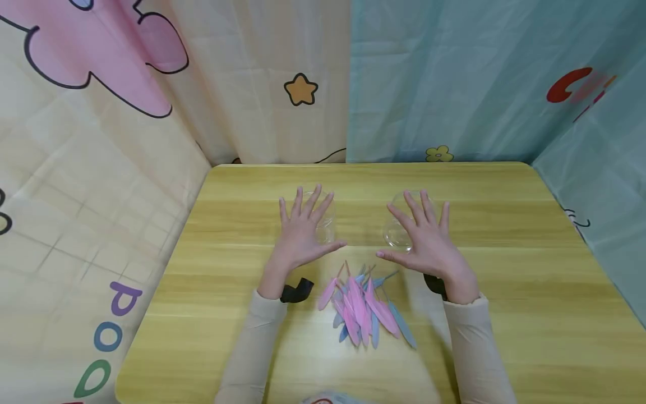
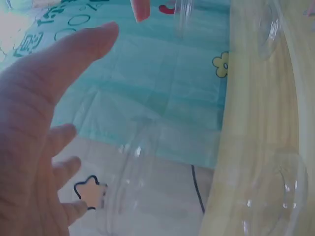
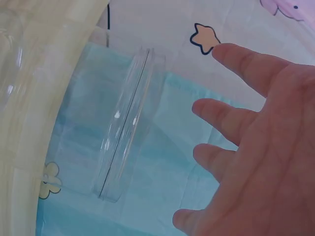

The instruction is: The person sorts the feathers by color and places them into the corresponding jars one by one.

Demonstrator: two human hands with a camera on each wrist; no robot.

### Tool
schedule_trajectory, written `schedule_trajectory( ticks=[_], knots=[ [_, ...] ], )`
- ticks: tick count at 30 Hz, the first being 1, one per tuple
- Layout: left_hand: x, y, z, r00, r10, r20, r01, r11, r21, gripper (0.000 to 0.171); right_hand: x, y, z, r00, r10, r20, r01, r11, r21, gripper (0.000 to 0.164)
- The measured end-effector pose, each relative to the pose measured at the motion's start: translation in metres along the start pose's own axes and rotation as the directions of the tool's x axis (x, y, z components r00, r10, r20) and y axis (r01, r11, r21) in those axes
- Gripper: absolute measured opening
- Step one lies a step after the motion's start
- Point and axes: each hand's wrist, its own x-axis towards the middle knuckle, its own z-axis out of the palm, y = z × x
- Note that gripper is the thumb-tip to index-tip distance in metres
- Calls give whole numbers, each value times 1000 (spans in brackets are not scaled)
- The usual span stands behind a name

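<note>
My left hand point(image 1: 300, 235) is held palm down with its fingers spread wide, over and beside a clear transparent jar point(image 1: 327, 229). Likewise spread, my right hand point(image 1: 431, 244) overlaps a second clear jar point(image 1: 395, 233) in the head view. Neither hand grips anything. In the right wrist view the jar point(image 3: 81, 123) stands a little apart from the fingertips point(image 3: 199, 105), a thick clear band around its top. Nearer the person, between the forearms, lies a loose pile of pink feathers point(image 1: 357, 300) and blue-grey feathers point(image 1: 402, 325) with their quills pointing away.
Both jars stand on a yellow wood-grain table point(image 1: 242, 224) with rounded corners. Printed curtains point(image 1: 429, 84) hang along its back and sides. A shiny clear item point(image 1: 330, 398) shows partly at the near edge. Black straps point(image 1: 298, 290) sit at the wrists.
</note>
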Motion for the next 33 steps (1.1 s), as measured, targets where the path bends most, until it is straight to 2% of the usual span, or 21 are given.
schedule_trajectory(
  ticks=[2,4,6,8,13,16,19,22,25,29,33],
  knots=[
    [0,-10,2,998,-37,-52,32,996,-87,108,1,0,-1,1000,-14,-2,14,1000,15,90],
    [-1,-22,5,992,-83,-96,64,980,-191,116,1,0,-2,1000,-30,-10,30,999,38,87],
    [-2,-35,8,983,-131,-125,91,954,-285,125,2,1,-3,999,-45,-28,47,997,64,85],
    [-4,-46,12,974,-184,-129,122,914,-386,132,2,1,-4,996,-66,-62,72,993,89,82],
    [-8,-62,23,960,-274,-60,192,797,-573,138,6,0,-5,979,-128,-159,151,978,142,78],
    [-9,-65,31,959,-283,-14,211,746,-632,139,7,-4,-4,966,-159,-206,200,960,196,73],
    [-8,-67,38,960,-278,19,219,711,-668,139,8,-7,-2,962,-172,-213,228,934,275,66],
    [-6,-67,43,960,-277,45,228,676,-701,139,8,-10,1,968,-172,-181,226,913,341,57],
    [-5,-66,47,957,-282,68,243,650,-720,138,10,-11,5,976,-173,-131,209,906,369,46],
    [-4,-66,51,961,-269,73,234,640,-732,135,12,-13,13,989,-148,-22,144,901,409,32],
    [-4,-64,55,965,-254,56,208,626,-752,131,13,-12,23,987,-91,131,24,896,443,24]
  ],
)
